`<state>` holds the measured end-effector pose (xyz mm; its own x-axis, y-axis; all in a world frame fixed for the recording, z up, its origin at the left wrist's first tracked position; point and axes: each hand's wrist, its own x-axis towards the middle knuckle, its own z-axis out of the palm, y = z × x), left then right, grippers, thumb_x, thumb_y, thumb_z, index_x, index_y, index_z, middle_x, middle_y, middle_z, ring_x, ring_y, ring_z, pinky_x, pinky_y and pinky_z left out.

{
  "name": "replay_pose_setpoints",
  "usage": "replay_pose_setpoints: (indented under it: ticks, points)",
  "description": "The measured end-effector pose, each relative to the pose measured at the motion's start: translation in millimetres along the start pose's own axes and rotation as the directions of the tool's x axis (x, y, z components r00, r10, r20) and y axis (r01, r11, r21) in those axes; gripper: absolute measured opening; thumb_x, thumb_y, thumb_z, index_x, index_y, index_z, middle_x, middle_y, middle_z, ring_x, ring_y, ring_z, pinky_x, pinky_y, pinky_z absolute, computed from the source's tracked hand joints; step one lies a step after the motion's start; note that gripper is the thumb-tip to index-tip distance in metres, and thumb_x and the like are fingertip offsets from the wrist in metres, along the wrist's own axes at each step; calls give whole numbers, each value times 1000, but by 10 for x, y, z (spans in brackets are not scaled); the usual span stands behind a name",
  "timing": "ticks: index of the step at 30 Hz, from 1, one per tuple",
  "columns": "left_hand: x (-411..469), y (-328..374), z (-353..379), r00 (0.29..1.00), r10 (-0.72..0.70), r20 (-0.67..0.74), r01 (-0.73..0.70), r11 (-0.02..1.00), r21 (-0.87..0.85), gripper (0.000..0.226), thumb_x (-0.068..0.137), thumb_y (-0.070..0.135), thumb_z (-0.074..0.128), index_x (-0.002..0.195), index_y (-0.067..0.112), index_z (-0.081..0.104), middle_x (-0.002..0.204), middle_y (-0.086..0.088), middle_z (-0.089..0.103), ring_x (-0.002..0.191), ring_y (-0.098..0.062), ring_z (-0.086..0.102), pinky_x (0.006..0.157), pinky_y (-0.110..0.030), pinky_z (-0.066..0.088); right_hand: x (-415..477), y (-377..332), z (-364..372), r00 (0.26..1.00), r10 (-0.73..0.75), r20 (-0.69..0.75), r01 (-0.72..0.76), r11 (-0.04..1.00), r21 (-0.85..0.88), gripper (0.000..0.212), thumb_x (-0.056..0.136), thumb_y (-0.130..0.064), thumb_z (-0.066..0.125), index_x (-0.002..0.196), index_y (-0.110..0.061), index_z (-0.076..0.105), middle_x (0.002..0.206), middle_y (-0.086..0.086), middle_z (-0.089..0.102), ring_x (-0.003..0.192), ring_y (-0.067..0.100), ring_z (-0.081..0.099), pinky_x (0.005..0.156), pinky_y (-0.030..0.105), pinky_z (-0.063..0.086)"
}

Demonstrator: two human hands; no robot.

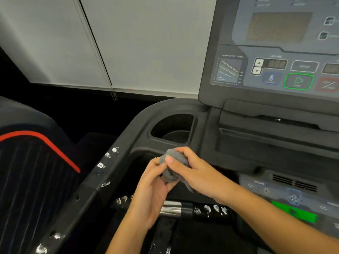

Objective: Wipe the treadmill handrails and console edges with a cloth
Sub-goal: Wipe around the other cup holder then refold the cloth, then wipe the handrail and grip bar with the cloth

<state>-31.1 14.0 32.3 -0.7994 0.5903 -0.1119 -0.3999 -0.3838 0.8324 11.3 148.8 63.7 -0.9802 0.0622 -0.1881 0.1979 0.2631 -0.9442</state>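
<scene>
A small grey cloth [173,166] is bunched between both hands above the treadmill's front crossbar. My left hand [153,191] grips it from below with curled fingers. My right hand [190,168] holds it from above, thumb pressed on the cloth's top. The black left handrail [102,177] runs diagonally down to the left and carries several white smudges. The front crossbar [207,210], with a chrome sensor section [170,208], also shows white smudges on both sides of my left wrist. The console [275,57] rises at the upper right.
A cup holder [172,129] sits in the console tray just beyond my hands. A lower control panel with a green button [293,211] lies at the right. Another machine with a red stripe [45,142] stands to the left. White blinds [128,43] hang behind.
</scene>
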Motion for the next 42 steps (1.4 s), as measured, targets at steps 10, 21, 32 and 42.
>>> replay_pose_setpoints:
  ticks: [10,21,32,42]
  points:
    - [-498,-193,-228,949,-206,241,90,904,419,45,81,21,41,123,17,57,120,-1,64,115,-14,57,99,-31,44,-710,444,597,904,-30,-426,17,999,-32,30,80,-57,51,107,-45,47,107,-21,49,95,-6,51,76,6,40]
    - [-155,-622,-617,960,149,235,-261,189,947,28,95,19,46,119,26,57,119,14,53,114,-1,44,101,-20,33,-772,1104,682,644,-399,-652,-178,751,-636,41,89,-13,53,129,-11,48,131,5,51,125,17,42,109,29,27]
    - [-75,-804,-706,908,155,389,-363,-169,916,50,93,40,16,106,26,63,98,12,65,91,-5,58,83,-22,30,-431,1224,1032,678,-473,-563,-210,610,-764,22,89,-25,47,101,-14,60,102,3,61,100,21,56,102,37,32]
    - [-79,-774,-705,910,149,387,-362,-167,917,54,92,42,12,107,27,62,98,12,64,87,-5,55,81,-21,24,-551,1287,819,607,-487,-628,-315,578,-752,25,89,-21,46,101,-11,64,105,4,63,106,27,55,103,42,34]
